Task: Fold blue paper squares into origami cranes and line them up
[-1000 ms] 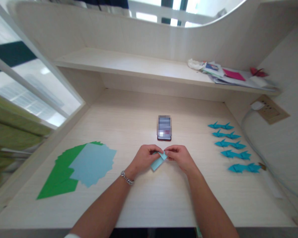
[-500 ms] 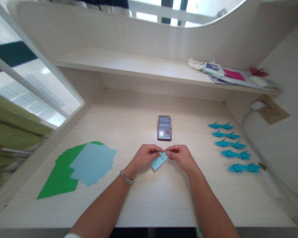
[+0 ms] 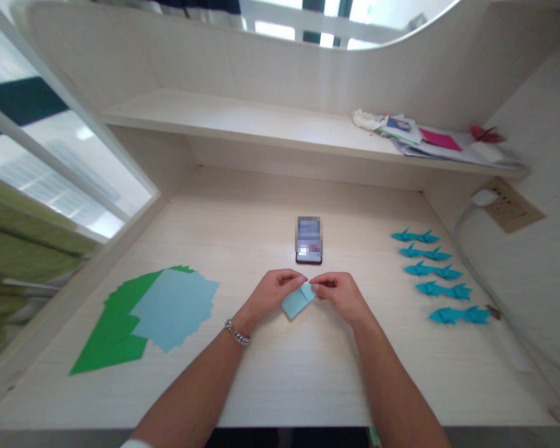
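A small folded piece of light blue paper is held between both hands over the pale wooden desk. My left hand, with a metal bracelet on its wrist, pinches the paper's left upper edge. The top right corner is pinched by my right hand. Both sets of fingers are closed on the paper. A phone lies just beyond the hands.
A stack of light blue sheets on green sheets lies at the left. Several folded teal paper figures sit in a column at the right. The shelf holds loose papers; a wall socket and cable are at right.
The hands and the paper have shifted very slightly up and away; the fingers keep working the paper's top corner. Nothing else has moved.
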Available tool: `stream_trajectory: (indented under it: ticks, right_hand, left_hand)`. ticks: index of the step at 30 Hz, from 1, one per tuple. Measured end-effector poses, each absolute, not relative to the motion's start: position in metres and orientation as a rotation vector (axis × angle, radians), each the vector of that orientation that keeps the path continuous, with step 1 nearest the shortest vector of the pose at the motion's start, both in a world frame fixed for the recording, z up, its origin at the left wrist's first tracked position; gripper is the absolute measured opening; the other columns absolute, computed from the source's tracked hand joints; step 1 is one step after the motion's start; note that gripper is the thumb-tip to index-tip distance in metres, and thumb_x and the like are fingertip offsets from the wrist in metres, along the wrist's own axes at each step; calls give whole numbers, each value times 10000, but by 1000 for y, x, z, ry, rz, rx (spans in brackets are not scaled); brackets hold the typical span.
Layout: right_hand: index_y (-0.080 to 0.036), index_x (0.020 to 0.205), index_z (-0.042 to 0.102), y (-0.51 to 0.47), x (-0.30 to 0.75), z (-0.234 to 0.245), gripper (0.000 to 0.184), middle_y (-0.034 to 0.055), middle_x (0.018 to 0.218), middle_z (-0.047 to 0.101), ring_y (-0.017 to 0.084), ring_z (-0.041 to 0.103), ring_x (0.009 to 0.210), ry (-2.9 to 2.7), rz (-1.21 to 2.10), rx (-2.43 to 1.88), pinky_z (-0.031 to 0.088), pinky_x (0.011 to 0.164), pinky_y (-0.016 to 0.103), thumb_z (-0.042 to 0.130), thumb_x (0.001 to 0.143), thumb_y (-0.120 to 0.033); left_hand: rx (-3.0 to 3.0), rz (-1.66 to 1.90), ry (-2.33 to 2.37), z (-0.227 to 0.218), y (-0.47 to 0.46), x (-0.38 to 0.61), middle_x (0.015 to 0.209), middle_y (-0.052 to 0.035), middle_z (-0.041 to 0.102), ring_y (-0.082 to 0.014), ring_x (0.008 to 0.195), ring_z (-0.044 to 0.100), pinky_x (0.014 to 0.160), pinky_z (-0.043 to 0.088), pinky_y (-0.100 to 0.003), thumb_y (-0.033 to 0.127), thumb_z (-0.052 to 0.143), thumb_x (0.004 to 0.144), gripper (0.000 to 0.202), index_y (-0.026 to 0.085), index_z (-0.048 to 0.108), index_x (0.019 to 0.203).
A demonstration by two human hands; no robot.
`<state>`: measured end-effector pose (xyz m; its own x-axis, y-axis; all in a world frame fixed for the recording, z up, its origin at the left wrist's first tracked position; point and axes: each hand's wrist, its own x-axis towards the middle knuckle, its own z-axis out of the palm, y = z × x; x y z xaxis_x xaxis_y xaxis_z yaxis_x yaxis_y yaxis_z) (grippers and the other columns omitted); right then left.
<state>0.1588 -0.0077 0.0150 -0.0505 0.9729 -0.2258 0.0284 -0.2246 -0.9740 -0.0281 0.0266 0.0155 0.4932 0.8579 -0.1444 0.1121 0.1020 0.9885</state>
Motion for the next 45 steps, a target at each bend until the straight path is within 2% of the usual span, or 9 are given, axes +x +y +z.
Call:
stream_trajectory:
  ticks: [3, 8, 20, 29, 37, 45]
  right_hand:
    - [-122, 817, 731, -8, 157, 16, 238, 40, 649, 663, 121, 538, 563, -1169, 1407, -1374, 433, 558, 259, 715, 644, -285]
    - [-126, 815, 732, -8, 157, 16, 232, 35, 647, 662, 121, 537, 569, -1173, 1423, -1365, 435, 563, 257, 715, 642, -280]
    - [-124, 797, 728, -8, 156, 15, 221, 29, 631, 656, 121, 548, 558, -1161, 1415, -1374, 441, 558, 256, 726, 631, -271]
    - [-135, 809, 731, -7, 157, 9, 243, 35, 619, 653, 131, 551, 546, -1245, 1396, -1401, 458, 555, 263, 697, 675, -335]
    - [-138, 828, 733, -6, 158, 11, 228, 30, 591, 646, 135, 566, 539, -1288, 1395, -1443, 463, 554, 261, 669, 703, -317]
    - [-128, 810, 730, -6, 158, 9, 229, 33, 581, 646, 134, 567, 528, -1262, 1412, -1447, 467, 554, 268, 677, 695, -319]
  left_hand:
    - [1435, 636, 948, 13, 25, -26, 865, -98, 717, -184, 738, 635, 637, 470, -267, 352, 640, 751, 295, 121, 703, 924]
    - [1445, 635, 980, 13, 25, -27, 841, -97, 717, -178, 701, 634, 602, 464, -257, 369, 667, 728, 320, 118, 700, 924]
    - [1415, 646, 975, 12, 26, -30, 845, -101, 719, -189, 718, 645, 612, 469, -262, 348, 702, 693, 322, 114, 698, 914]
    - [1404, 636, 981, 13, 26, -30, 830, -96, 720, -189, 710, 647, 609, 472, -266, 339, 714, 672, 314, 116, 698, 892]
    - [1432, 627, 1001, 13, 27, -29, 798, -90, 717, -178, 678, 631, 567, 450, -248, 339, 704, 681, 307, 114, 708, 890]
    - [1418, 636, 995, 14, 26, -30, 797, -93, 722, -177, 685, 638, 595, 459, -251, 301, 667, 721, 239, 117, 722, 862]
